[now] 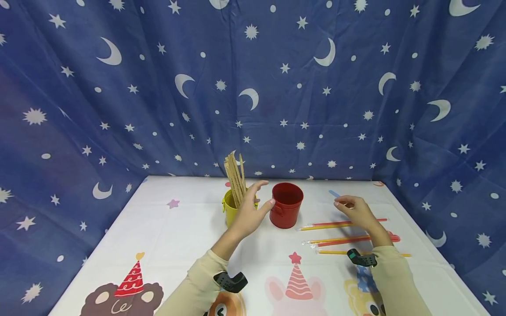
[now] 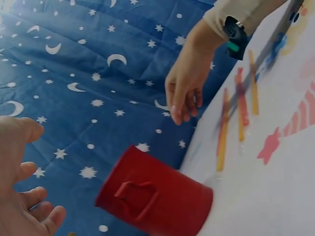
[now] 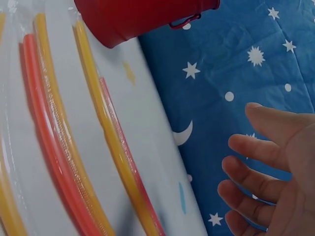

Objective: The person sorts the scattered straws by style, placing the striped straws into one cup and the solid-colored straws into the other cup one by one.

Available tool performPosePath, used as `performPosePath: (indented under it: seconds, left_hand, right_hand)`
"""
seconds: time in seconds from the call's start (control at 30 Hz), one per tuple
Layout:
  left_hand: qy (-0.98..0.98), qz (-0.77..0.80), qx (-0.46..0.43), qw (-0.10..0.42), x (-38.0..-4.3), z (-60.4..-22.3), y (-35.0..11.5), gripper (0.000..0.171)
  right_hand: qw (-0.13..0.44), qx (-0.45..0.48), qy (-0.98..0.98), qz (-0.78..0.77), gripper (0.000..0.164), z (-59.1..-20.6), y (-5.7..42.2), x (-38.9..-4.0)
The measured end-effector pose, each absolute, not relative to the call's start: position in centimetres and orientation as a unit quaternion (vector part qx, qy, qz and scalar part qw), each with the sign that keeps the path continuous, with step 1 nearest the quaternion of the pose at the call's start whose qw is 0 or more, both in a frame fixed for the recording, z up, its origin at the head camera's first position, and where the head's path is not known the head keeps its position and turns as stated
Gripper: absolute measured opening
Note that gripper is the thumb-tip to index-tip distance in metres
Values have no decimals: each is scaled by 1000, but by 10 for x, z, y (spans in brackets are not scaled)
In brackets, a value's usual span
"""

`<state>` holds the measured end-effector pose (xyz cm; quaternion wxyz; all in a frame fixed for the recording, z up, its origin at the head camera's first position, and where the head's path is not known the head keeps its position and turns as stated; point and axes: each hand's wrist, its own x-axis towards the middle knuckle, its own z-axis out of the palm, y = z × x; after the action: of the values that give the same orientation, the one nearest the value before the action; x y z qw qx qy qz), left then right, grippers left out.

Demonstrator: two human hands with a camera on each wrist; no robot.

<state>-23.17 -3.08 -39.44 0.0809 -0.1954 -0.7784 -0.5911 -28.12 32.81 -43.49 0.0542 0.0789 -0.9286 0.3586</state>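
Observation:
My left hand (image 1: pixel 250 213) is raised between two small pails, thumb and fingers apart, with nothing in it. Its thumb overlaps the rim of the red pail (image 1: pixel 286 213) in the head view, but the left wrist view shows a gap between fingers and pail. Behind the hand, partly hidden, stands a yellow pail (image 1: pixel 230 215) holding a bundle of thin wooden sticks (image 1: pixel 234 177). My right hand (image 1: pixel 357 213), bare and loosely bent, hovers to the right of the red pail. Beneath its wrist lie several long red and yellow sticks (image 3: pixel 54 128) in clear wrappers.
A white cloth with printed party animals covers the table (image 1: pixel 158 228). Near the right fingertips a flat light-blue mark (image 3: pixel 182 198) shows on its surface. Behind the table hangs a blue curtain (image 1: pixel 276 87) with moons and stars. Each wrist wears a black strap (image 1: pixel 231 281).

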Motion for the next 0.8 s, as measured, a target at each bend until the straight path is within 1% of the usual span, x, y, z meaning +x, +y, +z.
performPosePath:
  seconds: [0.17,0.4,0.5,0.63,0.8]
  left_hand:
    - [-777,-592,-201,72,-235,-409,-21,56]
    - [-794,-575,-188,53,-236,-422,-4,68]
    - [-805,-563,-174,60,-242,-429,1,72]
    - [-821,-544,-163,68,-249,-438,9,79]
    - [-823,-547,-143,50,-254,-451,15,90]
  right_hand:
    - [39,76,-931,356,39,-439,329,-281]
    - [35,84,-934,345,38,-447,336,-281]
    - [29,88,-934,344,35,-450,339,-282]
    - [6,90,-934,347,31,-455,341,-284]
    - [-27,79,-934,348,30,-461,344,-285]
